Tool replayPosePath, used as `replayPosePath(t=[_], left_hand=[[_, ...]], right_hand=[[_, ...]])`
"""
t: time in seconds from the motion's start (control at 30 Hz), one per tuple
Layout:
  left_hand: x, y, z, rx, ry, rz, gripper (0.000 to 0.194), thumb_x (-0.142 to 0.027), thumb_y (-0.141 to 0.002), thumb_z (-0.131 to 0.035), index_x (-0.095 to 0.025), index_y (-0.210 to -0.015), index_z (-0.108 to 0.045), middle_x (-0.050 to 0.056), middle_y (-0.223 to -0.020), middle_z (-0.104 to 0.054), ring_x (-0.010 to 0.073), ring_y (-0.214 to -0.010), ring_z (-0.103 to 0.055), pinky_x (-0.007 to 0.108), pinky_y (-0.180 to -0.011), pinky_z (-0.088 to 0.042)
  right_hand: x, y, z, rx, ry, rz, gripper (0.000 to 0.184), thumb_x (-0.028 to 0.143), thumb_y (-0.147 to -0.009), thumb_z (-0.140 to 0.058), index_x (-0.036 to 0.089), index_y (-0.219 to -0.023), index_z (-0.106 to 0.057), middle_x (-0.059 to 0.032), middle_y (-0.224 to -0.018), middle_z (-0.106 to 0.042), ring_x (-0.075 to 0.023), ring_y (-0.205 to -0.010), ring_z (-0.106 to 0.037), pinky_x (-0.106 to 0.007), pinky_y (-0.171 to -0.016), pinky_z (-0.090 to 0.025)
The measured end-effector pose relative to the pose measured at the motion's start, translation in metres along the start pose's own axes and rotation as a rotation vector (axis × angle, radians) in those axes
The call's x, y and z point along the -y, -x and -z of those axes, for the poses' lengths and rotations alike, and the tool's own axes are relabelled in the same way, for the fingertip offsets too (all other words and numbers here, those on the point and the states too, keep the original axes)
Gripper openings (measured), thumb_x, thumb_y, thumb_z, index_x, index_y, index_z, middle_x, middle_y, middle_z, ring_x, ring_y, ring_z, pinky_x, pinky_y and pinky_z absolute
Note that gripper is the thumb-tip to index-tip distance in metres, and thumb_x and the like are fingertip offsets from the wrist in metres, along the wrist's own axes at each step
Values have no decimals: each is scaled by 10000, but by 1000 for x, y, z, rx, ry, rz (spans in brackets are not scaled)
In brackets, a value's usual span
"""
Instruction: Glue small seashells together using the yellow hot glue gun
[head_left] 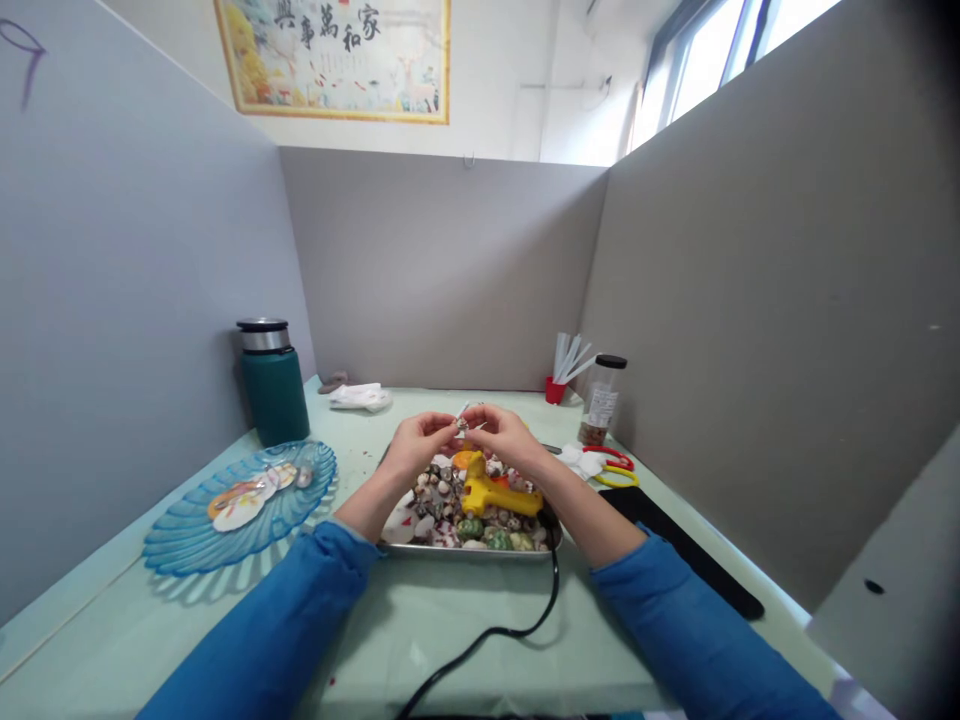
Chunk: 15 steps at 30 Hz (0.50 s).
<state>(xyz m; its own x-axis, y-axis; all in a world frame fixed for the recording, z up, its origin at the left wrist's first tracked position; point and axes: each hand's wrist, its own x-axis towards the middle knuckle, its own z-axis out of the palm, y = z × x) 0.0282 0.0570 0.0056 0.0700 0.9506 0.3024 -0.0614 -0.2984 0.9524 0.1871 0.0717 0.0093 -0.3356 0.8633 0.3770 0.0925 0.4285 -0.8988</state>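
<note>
Over the far part of a metal tray (465, 553), my left hand (417, 442) and my right hand (505, 436) meet, fingertips pinched together. Between them is a small whitish shell piece (462, 425) with a thin pale part sticking up; its exact shape is too small to make out. Below, the tray is filled with small shells (444, 490), brown, white and greenish. A yellow hot glue gun (499, 496) lies on top of the shells near my right wrist, its black cord (517, 632) running over the tray's front edge toward me.
At left are a blue scalloped plate (184, 545) with flat shell pieces and a green bottle (274, 395). White tissue (360, 397) lies behind. On the right are a red cup (555, 391) of glue sticks, a black-lidded jar (602, 400), red-and-yellow scissors (619, 470) and a black mat (682, 550). Grey partitions enclose the table.
</note>
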Motion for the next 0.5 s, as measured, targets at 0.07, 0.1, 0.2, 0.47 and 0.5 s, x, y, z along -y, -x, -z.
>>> replayPosePath(t=[0.07, 0.1, 0.2, 0.47, 0.5], left_hand=[[4, 2, 2, 1, -23, -23, 312, -343, -629, -730, -112, -819, -641, 48, -702, -678, 153, -611, -647, 285, -609, -539], [5, 3, 3, 5, -34, -42, 302, -344, -640, -720, -115, -820, -640, 47, -701, -680, 156, -618, -649, 288, -615, -540], [6, 5, 5, 28, -51, -76, 280, -343, -667, -697, -122, -827, -634, 45, -719, -685, 159, -636, -653, 299, -641, -543], [0, 10, 5, 69, 24, 15, 278, -315, -668, -706, -110, -848, -649, 42, -723, -682, 139, -631, -637, 288, -650, -533], [-1, 11, 5, 77, 35, 30, 285, -311, -659, -714, -107, -849, -652, 45, -727, -683, 141, -638, -637, 294, -660, -533]], right_hand=[[-1, 1, 0, 20, 15, 13, 201, 237, -696, -623, 164, -883, -613, -15, -781, -633, -99, -583, -571, -188, -478, -425], [-2, 2, 0, 28, 31, 34, 186, 250, -709, -618, 163, -874, -616, -15, -774, -635, -103, -592, -573, -198, -499, -433], [-4, 4, -2, 29, 117, 135, 159, 257, -752, -584, 166, -877, -620, -19, -801, -638, -112, -630, -572, -227, -574, -443], [1, 12, -5, -3, 367, 295, 115, 217, -785, -535, 178, -879, -590, 0, -790, -608, -100, -593, -523, -221, -561, -391], [1, 12, -5, -3, 382, 304, 104, 208, -783, -533, 178, -870, -581, 3, -781, -601, -98, -585, -520, -219, -552, -385]])
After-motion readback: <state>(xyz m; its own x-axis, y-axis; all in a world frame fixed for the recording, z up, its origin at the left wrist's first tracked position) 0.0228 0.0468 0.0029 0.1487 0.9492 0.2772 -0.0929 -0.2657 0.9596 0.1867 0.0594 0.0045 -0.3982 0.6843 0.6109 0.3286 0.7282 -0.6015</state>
